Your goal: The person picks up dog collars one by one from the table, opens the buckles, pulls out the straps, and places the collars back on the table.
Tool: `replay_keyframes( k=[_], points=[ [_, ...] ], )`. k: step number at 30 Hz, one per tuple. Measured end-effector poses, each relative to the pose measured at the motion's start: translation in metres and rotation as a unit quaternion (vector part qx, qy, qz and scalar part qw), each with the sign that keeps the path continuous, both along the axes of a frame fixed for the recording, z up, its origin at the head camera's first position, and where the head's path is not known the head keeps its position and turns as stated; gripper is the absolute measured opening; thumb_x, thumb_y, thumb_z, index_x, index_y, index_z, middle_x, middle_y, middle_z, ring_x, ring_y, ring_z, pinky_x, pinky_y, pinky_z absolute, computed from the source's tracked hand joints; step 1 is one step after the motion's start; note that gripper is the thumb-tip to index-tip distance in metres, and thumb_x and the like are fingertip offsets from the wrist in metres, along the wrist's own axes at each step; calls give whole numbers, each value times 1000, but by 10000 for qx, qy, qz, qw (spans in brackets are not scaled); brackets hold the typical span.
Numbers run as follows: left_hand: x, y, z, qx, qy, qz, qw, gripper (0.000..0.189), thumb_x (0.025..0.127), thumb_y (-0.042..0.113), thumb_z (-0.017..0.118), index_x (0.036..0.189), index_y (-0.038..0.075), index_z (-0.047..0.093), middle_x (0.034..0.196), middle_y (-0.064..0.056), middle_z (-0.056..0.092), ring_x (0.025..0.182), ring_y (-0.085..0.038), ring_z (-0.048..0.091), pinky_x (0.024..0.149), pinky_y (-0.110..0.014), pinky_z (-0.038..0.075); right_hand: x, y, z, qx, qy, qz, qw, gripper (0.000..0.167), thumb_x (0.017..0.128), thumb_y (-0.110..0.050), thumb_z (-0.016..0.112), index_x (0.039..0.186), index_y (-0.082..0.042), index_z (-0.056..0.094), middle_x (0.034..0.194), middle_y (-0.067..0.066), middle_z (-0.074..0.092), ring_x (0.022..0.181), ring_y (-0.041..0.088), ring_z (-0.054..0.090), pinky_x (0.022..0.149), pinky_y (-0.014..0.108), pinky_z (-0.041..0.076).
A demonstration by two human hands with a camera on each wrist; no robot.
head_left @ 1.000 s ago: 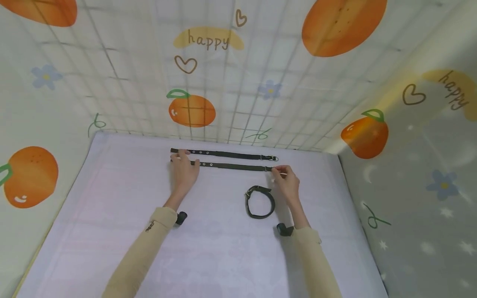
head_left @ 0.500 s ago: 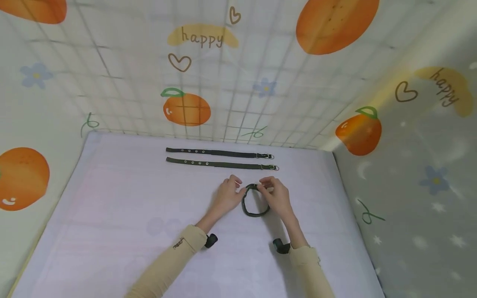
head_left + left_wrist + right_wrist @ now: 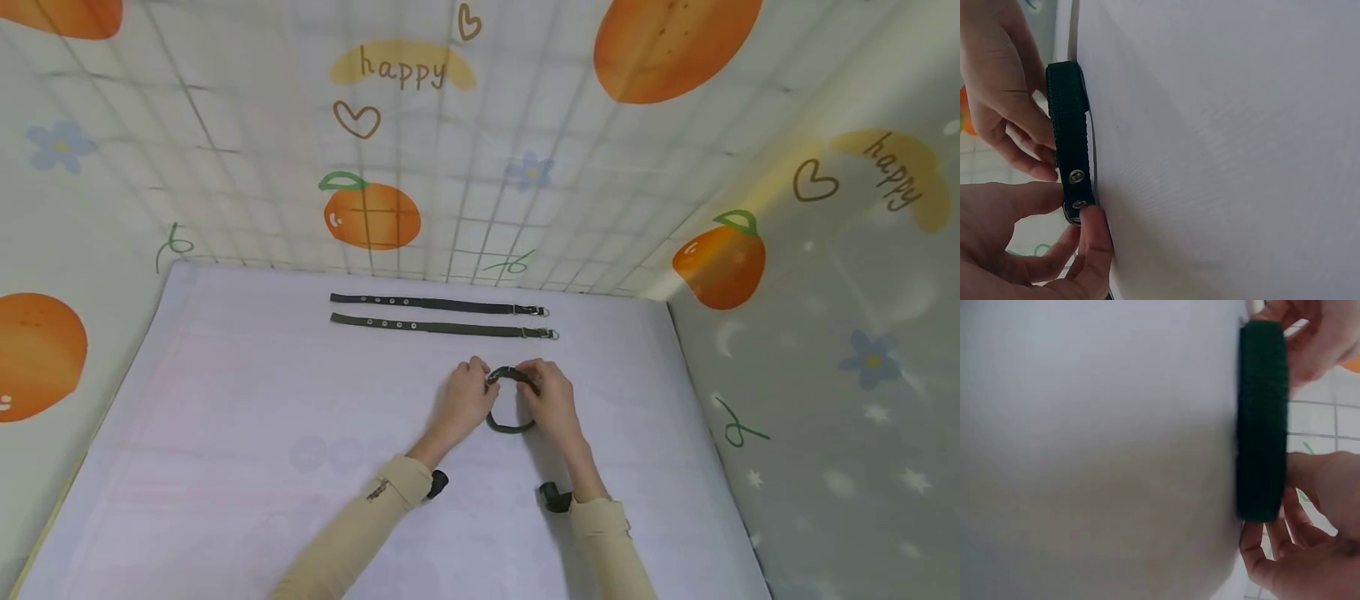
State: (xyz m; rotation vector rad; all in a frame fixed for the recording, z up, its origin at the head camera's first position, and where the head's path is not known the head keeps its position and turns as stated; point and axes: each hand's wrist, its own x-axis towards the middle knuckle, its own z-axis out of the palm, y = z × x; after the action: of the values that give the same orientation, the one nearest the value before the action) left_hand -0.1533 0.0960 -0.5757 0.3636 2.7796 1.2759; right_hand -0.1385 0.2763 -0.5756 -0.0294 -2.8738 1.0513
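A dark green collar [image 3: 512,429], buckled into a loop, stands on edge on the white table before me. My left hand [image 3: 465,398] pinches its left side near the buckle. In the left wrist view, thumb and fingers close on the collar [image 3: 1071,140] beside two metal eyelets. My right hand [image 3: 553,404] grips the loop's upper right side. The right wrist view has the strap's plain outer face [image 3: 1263,425] in front, with the right thumb and fingers behind and below it. Part of the loop is hidden by the fingers.
Two more collars lie straight and parallel beyond my hands, a black one [image 3: 465,307] at the back and an olive green one [image 3: 472,330] nearer. The white tabletop [image 3: 225,400] ends at a patterned cloth wall [image 3: 450,167] behind and another at the right.
Both hands have left the olive green collar, now lying straight, and come nearer to the looped collar. The left moved right; both now hold the loop.
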Motion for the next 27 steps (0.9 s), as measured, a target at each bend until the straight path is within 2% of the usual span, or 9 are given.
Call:
replay_keyframes(
  k=[7,11,13,17,23,27],
  points=[
    [-4,3,1,-249,149,2,9996,20,98,14,73,110,-1,68,98,-13,67,83,-20,61,67,-25,52,-2,-2,-2,207,-22,-114,9997,24,101,1,71,123,-6,70,117,17,71,108,33,69,94,48,60],
    [-4,1,1,-135,187,70,9997,20,95,13,76,109,0,69,97,-12,68,83,-19,62,67,-25,51,1,-4,5,105,119,-74,9998,23,99,3,73,120,-5,71,115,17,73,108,34,70,91,45,59],
    [-2,-2,4,-15,241,111,9996,22,94,13,77,111,2,69,97,-11,68,83,-19,62,68,-25,50,3,-6,11,63,329,-56,9994,22,98,5,73,118,-5,72,114,17,73,108,34,72,87,45,61],
    [2,-11,21,424,437,184,9980,28,94,13,75,118,1,68,98,-13,67,83,-20,64,70,-26,53,8,-14,26,10,1013,-10,9949,21,98,6,74,115,-6,73,113,15,72,107,32,74,83,46,65],
    [15,-33,53,998,594,189,9931,29,99,16,70,126,6,72,108,-12,64,83,-13,69,71,-20,56,20,-28,52,-146,2218,136,9749,18,99,1,76,114,-7,74,112,10,72,104,26,74,83,45,65],
    [26,-47,70,1248,742,11,9894,26,105,23,71,127,11,71,115,-10,63,83,-11,69,71,-18,56,31,-38,67,-279,2801,217,9593,18,98,2,76,114,-7,75,111,9,72,101,26,74,84,33,63]
  ],
)
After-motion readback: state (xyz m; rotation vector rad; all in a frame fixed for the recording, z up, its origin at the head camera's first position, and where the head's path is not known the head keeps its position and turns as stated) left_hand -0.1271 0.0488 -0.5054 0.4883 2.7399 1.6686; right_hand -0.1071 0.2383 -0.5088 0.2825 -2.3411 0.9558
